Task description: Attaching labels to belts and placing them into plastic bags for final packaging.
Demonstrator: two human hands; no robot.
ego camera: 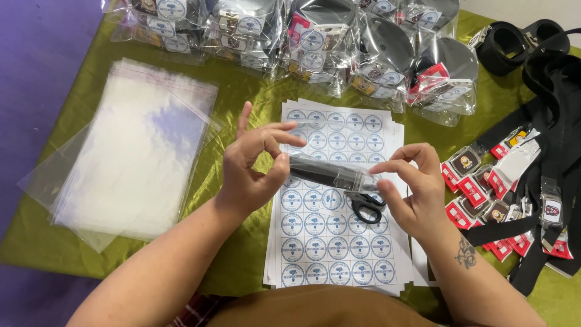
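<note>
Left hand (257, 163) and right hand (411, 188) pinching ends of bagged black belt (330, 172), above sticker sheet (333, 254); scissors (366, 206) beneath; green table (242, 254)

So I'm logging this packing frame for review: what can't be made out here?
All from the head view:
- Rolled black item in clear wrap: both ends covered by the left hand and right hand.
- Black scissors: blades hidden under the item and right hand.
- Sticker sheets: round label print too small to read.
- Bagged packs: cut off by the top edge, glare on the plastic.
</note>
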